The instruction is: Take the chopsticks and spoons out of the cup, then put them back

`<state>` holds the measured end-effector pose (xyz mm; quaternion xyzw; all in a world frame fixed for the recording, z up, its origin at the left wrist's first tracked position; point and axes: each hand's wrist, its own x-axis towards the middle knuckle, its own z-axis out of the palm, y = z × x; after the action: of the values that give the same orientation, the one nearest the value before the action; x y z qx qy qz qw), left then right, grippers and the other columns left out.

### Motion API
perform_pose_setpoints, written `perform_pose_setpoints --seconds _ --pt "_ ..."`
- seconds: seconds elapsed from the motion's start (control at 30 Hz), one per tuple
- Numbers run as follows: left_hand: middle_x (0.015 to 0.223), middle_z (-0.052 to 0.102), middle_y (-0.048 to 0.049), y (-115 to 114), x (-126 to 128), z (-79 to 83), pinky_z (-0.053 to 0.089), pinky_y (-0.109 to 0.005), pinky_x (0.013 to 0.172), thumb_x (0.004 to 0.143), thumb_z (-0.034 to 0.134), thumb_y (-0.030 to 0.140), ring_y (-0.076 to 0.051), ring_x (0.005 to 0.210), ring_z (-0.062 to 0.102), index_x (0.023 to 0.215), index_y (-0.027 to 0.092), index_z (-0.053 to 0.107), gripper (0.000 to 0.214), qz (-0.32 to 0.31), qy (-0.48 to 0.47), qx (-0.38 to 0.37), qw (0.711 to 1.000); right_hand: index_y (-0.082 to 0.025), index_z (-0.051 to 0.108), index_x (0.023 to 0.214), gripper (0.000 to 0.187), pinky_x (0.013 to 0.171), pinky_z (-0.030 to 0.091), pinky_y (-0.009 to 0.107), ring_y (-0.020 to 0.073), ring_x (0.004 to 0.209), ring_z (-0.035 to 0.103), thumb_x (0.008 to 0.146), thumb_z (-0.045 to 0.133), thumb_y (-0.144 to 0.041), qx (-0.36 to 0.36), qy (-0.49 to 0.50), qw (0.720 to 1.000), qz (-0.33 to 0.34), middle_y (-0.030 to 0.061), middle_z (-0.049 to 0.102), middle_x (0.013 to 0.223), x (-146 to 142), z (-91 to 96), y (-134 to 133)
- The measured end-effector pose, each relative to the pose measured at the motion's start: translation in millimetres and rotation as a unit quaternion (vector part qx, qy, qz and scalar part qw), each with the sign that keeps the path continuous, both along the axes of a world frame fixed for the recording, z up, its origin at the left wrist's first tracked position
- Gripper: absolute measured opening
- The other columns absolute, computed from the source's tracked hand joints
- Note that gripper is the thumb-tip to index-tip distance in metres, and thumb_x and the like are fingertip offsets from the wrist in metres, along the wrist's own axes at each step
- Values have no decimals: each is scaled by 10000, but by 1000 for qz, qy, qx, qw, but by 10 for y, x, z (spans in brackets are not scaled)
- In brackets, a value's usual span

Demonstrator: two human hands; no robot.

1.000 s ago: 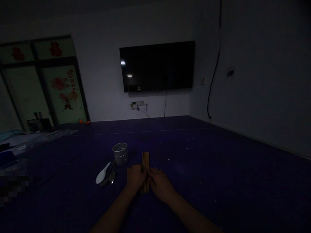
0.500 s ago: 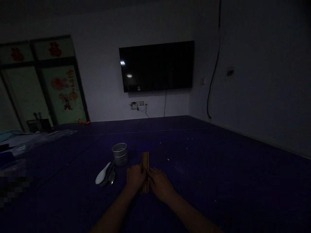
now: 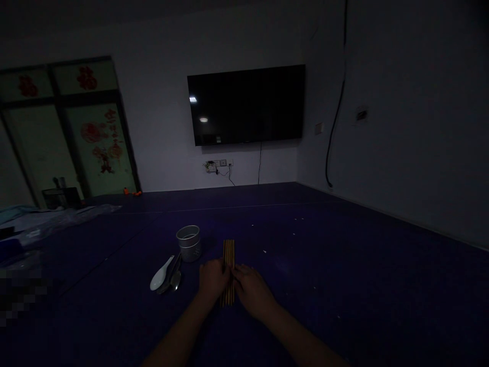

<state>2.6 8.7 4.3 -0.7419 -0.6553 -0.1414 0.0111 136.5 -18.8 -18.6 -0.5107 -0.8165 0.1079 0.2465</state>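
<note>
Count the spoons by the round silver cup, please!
3: a rounded white spoon on the left, a dark metal spoon in the middle, a shiny metal spoon on the right. Others might hide underneath.

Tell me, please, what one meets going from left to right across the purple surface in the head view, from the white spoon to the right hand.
White spoon, metal cup, left hand, brown sticks, right hand.

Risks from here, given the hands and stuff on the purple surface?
1. The chopsticks lie in a row between the left hand and right hand, with no band visible; they might splay if either hand lets go.
2. The metal cup stands upright near the left hand; a sideways bump could tip it, perhaps onto the white spoon.
3. Dim light could hide a slipping stick.
</note>
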Motion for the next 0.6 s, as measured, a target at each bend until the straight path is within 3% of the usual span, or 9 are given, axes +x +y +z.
perform_pose_setpoints --seconds 0.6 --pt "978 700 -66 -8 4 29 415 -268 718 902 367 368 -185 894 644 961 213 647 325 -3 4 -11 1000 -175 488 1326 466 1079 258 456 263 1291 384 876 365 -181 -19 -13 1000 -18 92 477 1374 -12 82 -78"
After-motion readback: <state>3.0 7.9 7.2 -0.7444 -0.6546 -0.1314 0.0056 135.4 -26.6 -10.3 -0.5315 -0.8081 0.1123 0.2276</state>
